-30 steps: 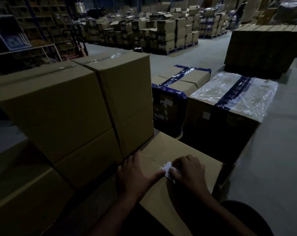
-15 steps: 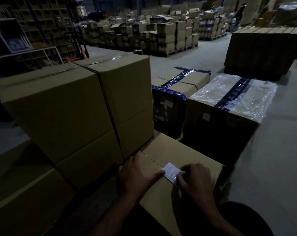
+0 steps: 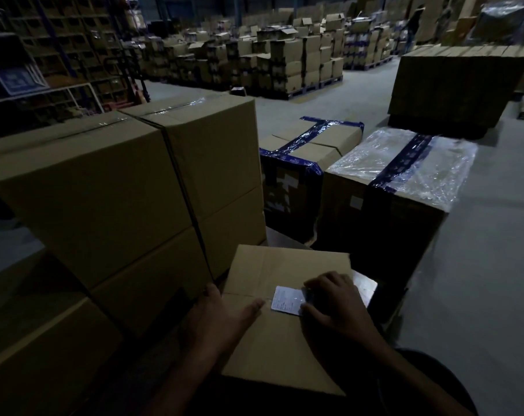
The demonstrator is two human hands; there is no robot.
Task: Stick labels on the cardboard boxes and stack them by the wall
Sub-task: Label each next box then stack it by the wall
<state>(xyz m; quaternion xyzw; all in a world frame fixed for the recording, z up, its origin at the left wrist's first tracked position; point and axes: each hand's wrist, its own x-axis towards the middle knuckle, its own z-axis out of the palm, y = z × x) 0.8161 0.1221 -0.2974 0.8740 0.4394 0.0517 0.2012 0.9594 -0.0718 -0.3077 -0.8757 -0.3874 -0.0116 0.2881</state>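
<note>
While the right hand (image 3: 334,307) presses its bent fingertips onto the right end of the white label (image 3: 286,302), the left hand (image 3: 221,316) lies flat and spread on the box (image 3: 272,349), its thumb stretched toward the label's left edge without quite touching it. The label sits across the centre seam of the box top, toward the far right part of the lid, and looks mostly laid down.

What could go wrong, as I judge it: the seam runs under the label, so a bubble or crease may form there if the smoothing is uneven, and a corner left unpressed could lift later. The box also overhangs whatever is beneath it, so hard pressure near its right edge might tip or shift it. The dim light makes a skewed label easy to miss.

As for containers, every box in view is closed, so nothing can be said of what is inside. Two tall stacked boxes (image 3: 128,187) stand just beside on the left; a box with blue tape (image 3: 302,163) and a plastic-wrapped box (image 3: 404,175) stand on the floor (image 3: 480,280) beyond.
</note>
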